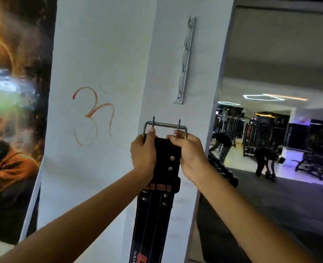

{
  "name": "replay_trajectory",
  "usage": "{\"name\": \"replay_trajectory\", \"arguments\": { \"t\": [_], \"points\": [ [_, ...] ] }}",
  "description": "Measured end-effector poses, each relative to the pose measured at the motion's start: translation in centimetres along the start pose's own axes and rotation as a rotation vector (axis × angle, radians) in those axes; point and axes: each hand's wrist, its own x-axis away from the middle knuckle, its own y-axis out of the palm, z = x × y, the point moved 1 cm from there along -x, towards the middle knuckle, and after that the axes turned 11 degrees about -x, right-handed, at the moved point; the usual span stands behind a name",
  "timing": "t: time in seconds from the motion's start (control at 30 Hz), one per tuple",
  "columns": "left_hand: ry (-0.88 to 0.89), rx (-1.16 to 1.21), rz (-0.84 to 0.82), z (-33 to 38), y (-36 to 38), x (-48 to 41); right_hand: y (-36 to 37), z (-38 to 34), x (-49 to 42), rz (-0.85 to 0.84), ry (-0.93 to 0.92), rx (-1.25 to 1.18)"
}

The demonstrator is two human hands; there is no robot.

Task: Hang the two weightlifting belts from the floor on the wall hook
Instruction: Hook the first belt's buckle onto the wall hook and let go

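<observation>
A black leather weightlifting belt (157, 202) with red lettering and metal rivets hangs straight down in front of a white pillar. Its steel double-prong buckle (165, 125) points upward. My left hand (143, 154) grips the belt's top left edge just under the buckle. My right hand (188, 151) grips the top right edge. Both hands hold the buckle end up. A vertical grey metal hook rail (184, 59) with several small hooks is fixed to the pillar face above the buckle, apart from it. Only one belt is in view.
A dark poster (14, 111) covers the wall at left. An orange symbol (93, 114) is drawn on the pillar's left face. To the right is a mirror or opening onto a gym with two bending people (265, 160), machines and a dumbbell rack (223, 168).
</observation>
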Motion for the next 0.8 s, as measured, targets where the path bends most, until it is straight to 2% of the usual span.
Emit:
{"name": "replay_trajectory", "arguments": {
  "t": [0.1, 0.4, 0.53, 0.63, 0.8],
  "points": [
    [0.101, 0.007, -0.012, 2.8, 2.8, -3.7, 0.1, -2.9, -4.3, 0.049, -0.13, 0.038],
    [0.392, -0.306, 0.03, 3.7, 2.2, -8.2, 0.7, -2.4, -9.3, 0.12, -0.321, 0.258],
    [0.345, -0.379, 0.052, 5.1, 3.8, -10.9, 1.8, -3.3, -11.7, 0.173, -0.39, 0.342],
    [0.27, -0.441, 0.046, 4.2, 5.4, -12.8, 1.5, -3.0, -13.2, 0.195, -0.378, 0.368],
    [0.244, -0.406, 0.008, 1.6, 7.0, -14.2, 0.0, -0.6, -15.3, 0.226, -0.368, 0.41]
  ]
}}
